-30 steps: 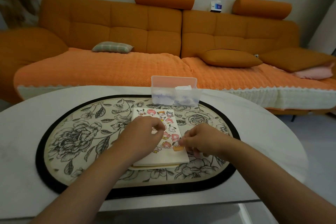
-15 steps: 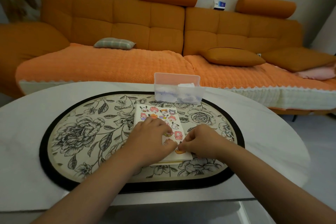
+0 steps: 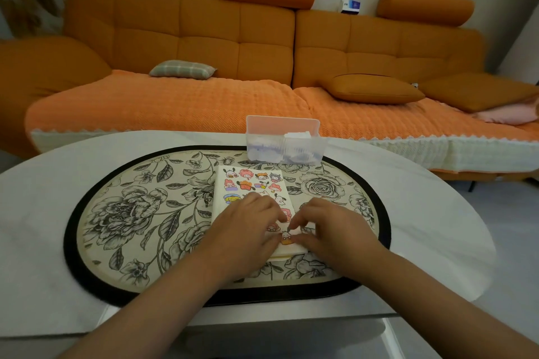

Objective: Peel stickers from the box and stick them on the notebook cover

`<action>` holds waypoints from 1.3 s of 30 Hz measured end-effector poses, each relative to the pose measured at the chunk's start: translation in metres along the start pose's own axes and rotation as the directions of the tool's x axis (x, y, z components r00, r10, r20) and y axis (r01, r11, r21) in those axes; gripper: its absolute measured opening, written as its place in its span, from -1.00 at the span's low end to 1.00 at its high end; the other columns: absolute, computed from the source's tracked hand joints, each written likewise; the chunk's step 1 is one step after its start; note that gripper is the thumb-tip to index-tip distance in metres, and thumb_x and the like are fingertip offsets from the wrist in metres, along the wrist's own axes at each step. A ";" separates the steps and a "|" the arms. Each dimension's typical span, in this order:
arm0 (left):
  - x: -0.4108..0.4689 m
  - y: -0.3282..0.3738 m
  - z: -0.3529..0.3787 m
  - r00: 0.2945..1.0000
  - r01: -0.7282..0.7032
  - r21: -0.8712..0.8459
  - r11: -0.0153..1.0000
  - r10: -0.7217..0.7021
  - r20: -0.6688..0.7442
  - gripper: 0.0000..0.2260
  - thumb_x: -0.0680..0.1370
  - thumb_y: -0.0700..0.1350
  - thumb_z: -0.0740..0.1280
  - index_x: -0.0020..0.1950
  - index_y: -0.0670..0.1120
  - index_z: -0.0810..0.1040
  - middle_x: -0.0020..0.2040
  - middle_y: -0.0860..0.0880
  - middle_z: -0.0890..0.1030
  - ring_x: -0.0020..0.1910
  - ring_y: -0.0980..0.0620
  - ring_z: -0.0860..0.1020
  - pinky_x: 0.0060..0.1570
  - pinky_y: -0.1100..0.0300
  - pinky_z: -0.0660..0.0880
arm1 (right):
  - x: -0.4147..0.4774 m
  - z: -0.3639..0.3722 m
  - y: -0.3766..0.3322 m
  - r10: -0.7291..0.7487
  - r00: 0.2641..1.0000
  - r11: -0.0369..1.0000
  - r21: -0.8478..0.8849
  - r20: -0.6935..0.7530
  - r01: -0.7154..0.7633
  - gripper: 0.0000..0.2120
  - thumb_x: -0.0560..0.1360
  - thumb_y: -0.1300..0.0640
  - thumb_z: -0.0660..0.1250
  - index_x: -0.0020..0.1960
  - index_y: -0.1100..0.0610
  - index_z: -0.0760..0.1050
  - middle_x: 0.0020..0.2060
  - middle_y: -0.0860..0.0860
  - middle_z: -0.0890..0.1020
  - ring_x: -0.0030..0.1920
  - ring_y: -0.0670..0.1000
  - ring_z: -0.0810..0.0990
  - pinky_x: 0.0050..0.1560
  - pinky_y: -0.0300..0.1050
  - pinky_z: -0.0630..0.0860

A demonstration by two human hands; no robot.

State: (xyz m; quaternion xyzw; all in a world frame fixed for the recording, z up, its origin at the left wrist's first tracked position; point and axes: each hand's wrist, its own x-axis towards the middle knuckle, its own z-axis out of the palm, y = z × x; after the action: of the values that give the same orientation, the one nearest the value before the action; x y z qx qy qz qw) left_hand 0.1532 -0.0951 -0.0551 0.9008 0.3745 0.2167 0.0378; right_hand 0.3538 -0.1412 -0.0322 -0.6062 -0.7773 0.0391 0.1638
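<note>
A cream notebook (image 3: 220, 195) lies on a floral oval mat (image 3: 131, 213), its cover carrying several cartoon stickers. One small white-and-orange sticker (image 3: 285, 237) sits near the cover's near right corner. My left hand (image 3: 248, 224) rests flat on the lower cover, fingertips beside that sticker. From the right, my right hand (image 3: 329, 227) touches the sticker with thumb and forefinger. Whether the sticker is flat on the cover or pinched is unclear. The clear plastic sticker box (image 3: 284, 141) stands open behind the notebook.
The mat lies on a white oval table (image 3: 38, 213) with its near edge below my forearms. An orange sofa (image 3: 204, 46) with cushions fills the background. White paper scraps lie inside the box.
My left hand slid down the cover toward the near right corner, uncovering more stickers. My right hand stayed at the small sticker. The camera view shifted slightly.
</note>
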 end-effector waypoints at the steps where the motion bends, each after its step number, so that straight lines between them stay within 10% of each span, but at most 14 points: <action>1: -0.002 0.000 0.000 0.999 -0.025 -0.002 1.000 0.025 0.024 -0.70 0.57 0.11 0.21 0.24 0.09 0.56 0.18 0.18 0.52 0.20 0.13 0.40 0.19 0.09 0.46 | -0.004 0.002 0.003 -0.069 0.998 0.997 -0.035 0.003 0.069 -0.78 0.55 -0.17 0.31 0.15 -0.19 0.60 0.03 -0.23 0.55 -0.16 -0.22 0.47 -0.21 -0.26 0.41; 8: -0.023 -0.001 0.007 0.992 -0.127 0.220 0.967 0.118 0.051 -0.56 0.58 0.20 0.10 0.36 0.10 0.53 0.27 0.14 0.53 0.26 0.09 0.49 0.19 0.10 0.49 | -0.025 0.010 0.014 -0.234 0.972 0.957 -0.170 0.025 0.235 -0.59 0.56 -0.16 0.12 0.26 -0.08 0.59 0.14 -0.13 0.56 0.05 -0.09 0.55 -0.26 -0.14 0.59; 19: -0.026 -0.007 0.010 0.981 -0.190 0.090 0.978 0.192 -0.017 -0.70 0.60 0.15 0.20 0.21 0.16 0.64 0.11 0.12 0.59 0.10 0.05 0.52 -0.08 0.12 0.57 | -0.025 0.016 0.006 -0.228 0.971 0.949 -0.206 0.075 0.238 -0.51 0.60 -0.16 0.05 0.46 -0.03 0.36 0.21 -0.05 0.44 0.10 -0.04 0.44 -0.03 -0.16 0.47; 34: -0.029 0.001 0.001 0.995 -0.086 -0.061 0.994 0.083 -0.056 -0.67 0.58 0.13 0.20 0.13 0.07 0.71 0.13 0.20 0.66 0.17 0.26 0.56 0.11 0.21 0.59 | -0.025 0.015 0.011 -0.316 0.949 0.904 -0.300 0.018 0.306 -0.63 0.59 -0.07 0.14 0.19 0.05 0.62 0.03 -0.01 0.63 -0.09 0.00 0.61 -0.30 -0.12 0.58; 39: -0.028 0.003 0.005 0.993 -0.116 0.125 0.985 0.112 0.035 -0.55 0.59 0.21 0.16 0.33 0.02 0.58 0.27 0.13 0.55 0.26 0.11 0.46 0.25 0.10 0.46 | -0.025 0.014 0.009 -0.292 0.956 0.922 -0.255 0.040 0.292 -0.60 0.61 -0.10 0.08 0.28 0.01 0.55 0.11 -0.04 0.57 -0.02 -0.02 0.58 -0.25 -0.13 0.55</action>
State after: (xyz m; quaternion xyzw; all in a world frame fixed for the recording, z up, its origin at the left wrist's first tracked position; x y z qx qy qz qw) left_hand 0.1400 -0.1159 -0.0685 0.9242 0.3347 0.1819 -0.0268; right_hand 0.3628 -0.1604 -0.0526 -0.4998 -0.8574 -0.0867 0.0869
